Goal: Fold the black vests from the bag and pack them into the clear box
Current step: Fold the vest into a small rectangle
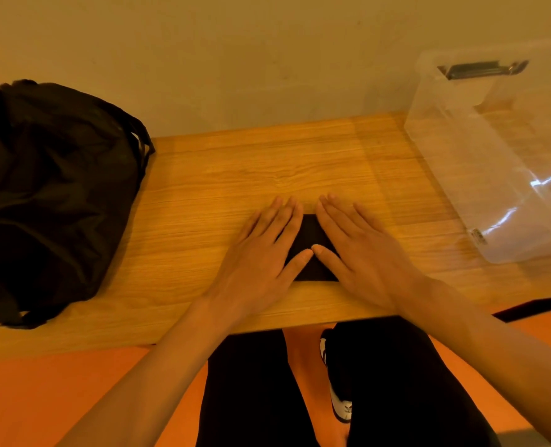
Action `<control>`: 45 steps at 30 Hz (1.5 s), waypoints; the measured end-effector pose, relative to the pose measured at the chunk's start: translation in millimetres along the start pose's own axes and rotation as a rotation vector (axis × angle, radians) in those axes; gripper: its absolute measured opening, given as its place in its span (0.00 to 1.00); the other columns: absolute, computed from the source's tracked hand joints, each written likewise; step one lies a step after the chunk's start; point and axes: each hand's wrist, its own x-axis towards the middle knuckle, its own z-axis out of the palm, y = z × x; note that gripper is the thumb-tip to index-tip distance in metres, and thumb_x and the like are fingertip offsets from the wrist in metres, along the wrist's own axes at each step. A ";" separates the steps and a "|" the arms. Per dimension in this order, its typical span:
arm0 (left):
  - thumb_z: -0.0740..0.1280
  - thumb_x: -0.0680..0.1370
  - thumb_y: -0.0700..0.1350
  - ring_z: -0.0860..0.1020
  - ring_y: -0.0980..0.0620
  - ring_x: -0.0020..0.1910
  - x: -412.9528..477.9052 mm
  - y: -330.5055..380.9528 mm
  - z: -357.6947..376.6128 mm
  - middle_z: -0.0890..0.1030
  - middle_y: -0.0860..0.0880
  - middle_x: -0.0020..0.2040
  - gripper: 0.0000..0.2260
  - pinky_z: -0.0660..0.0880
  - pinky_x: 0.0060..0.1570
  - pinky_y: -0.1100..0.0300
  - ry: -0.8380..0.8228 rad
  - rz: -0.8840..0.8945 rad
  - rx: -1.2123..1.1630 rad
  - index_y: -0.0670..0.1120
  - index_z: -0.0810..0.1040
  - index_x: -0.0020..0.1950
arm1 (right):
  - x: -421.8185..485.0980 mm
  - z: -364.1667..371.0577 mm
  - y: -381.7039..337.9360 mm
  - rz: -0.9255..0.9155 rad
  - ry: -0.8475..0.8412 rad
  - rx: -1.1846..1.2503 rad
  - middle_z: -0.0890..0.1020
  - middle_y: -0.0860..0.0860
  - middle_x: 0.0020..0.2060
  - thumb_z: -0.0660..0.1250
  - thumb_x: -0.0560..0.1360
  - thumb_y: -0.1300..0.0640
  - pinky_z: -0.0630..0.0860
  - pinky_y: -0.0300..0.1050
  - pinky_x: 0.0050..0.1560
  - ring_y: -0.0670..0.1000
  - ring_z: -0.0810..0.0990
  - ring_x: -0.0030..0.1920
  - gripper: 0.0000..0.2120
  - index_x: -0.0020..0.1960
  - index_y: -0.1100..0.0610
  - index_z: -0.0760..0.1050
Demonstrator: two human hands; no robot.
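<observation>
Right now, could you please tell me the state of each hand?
Left hand: open, flat on the folded black vest.
Right hand: open, flat on the same vest.

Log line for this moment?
step: pressing folded vest; left hand: flat on vest; right hand: flat on vest; clear box: looks empty

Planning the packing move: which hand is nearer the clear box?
Right. The right hand presses the folded vest on the side toward the clear box; the left hand, on the side toward the bag.
</observation>
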 end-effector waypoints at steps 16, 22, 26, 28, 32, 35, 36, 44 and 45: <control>0.36 0.81 0.66 0.33 0.60 0.79 -4.3 -25.6 -4.0 0.37 0.58 0.82 0.31 0.40 0.80 0.52 -0.081 -0.071 -0.011 0.57 0.32 0.81 | -14.0 1.0 20.3 0.080 -0.060 0.125 0.36 0.48 0.81 0.27 0.77 0.35 0.38 0.49 0.81 0.42 0.31 0.78 0.37 0.80 0.54 0.32; 0.36 0.80 0.68 0.33 0.56 0.80 -16.7 -9.2 -16.1 0.35 0.52 0.83 0.35 0.38 0.80 0.54 0.102 -0.161 -0.169 0.51 0.36 0.82 | -30.5 -9.7 19.9 0.095 0.108 0.159 0.41 0.52 0.82 0.29 0.80 0.33 0.43 0.52 0.81 0.45 0.35 0.80 0.39 0.82 0.57 0.38; 0.52 0.83 0.63 0.49 0.46 0.83 -30.9 6.9 -18.9 0.51 0.45 0.84 0.33 0.48 0.80 0.50 0.223 -0.026 0.017 0.47 0.56 0.83 | -43.9 -8.5 8.8 -0.096 0.185 -0.039 0.50 0.57 0.82 0.47 0.84 0.38 0.50 0.57 0.80 0.54 0.45 0.82 0.33 0.83 0.55 0.52; 0.56 0.82 0.62 0.58 0.44 0.80 -36.0 2.6 -13.5 0.60 0.43 0.81 0.30 0.56 0.78 0.48 0.157 0.076 0.145 0.48 0.64 0.80 | -46.6 -2.6 6.4 -0.161 0.152 -0.109 0.53 0.57 0.82 0.48 0.84 0.39 0.51 0.57 0.80 0.55 0.47 0.82 0.31 0.82 0.53 0.55; 0.52 0.82 0.62 0.61 0.46 0.79 -38.4 -9.8 -8.3 0.63 0.45 0.80 0.29 0.53 0.79 0.52 0.031 0.054 0.261 0.51 0.63 0.80 | -46.9 4.6 7.5 -0.089 0.080 -0.076 0.50 0.55 0.82 0.42 0.85 0.38 0.49 0.55 0.80 0.54 0.44 0.82 0.29 0.83 0.49 0.51; 0.53 0.83 0.59 0.60 0.47 0.79 -26.2 -12.4 -10.8 0.63 0.45 0.80 0.26 0.54 0.79 0.51 0.043 0.064 0.297 0.52 0.64 0.80 | -48.1 5.7 8.3 -0.043 0.087 -0.079 0.50 0.54 0.82 0.41 0.85 0.39 0.48 0.54 0.80 0.53 0.44 0.82 0.29 0.83 0.49 0.50; 0.55 0.84 0.58 0.57 0.48 0.80 -19.2 -12.1 -12.4 0.61 0.46 0.81 0.25 0.52 0.79 0.51 0.039 0.063 0.317 0.52 0.62 0.80 | -48.4 6.2 8.3 -0.026 0.096 -0.082 0.50 0.54 0.82 0.41 0.85 0.39 0.49 0.54 0.80 0.54 0.44 0.82 0.29 0.82 0.49 0.51; 0.58 0.85 0.50 0.46 0.47 0.82 57.8 -2.7 -18.7 0.48 0.46 0.83 0.27 0.45 0.77 0.50 0.038 0.103 0.312 0.47 0.54 0.82 | -25.9 10.6 22.2 0.260 0.213 -0.141 0.61 0.62 0.78 0.56 0.85 0.48 0.59 0.60 0.78 0.61 0.57 0.80 0.26 0.80 0.58 0.60; 0.54 0.85 0.51 0.47 0.47 0.81 59.5 0.8 -15.9 0.50 0.45 0.83 0.26 0.47 0.78 0.49 0.049 0.132 0.271 0.46 0.55 0.82 | -22.2 11.5 25.2 0.280 0.228 -0.141 0.62 0.63 0.78 0.58 0.84 0.48 0.60 0.61 0.77 0.62 0.58 0.79 0.28 0.79 0.59 0.61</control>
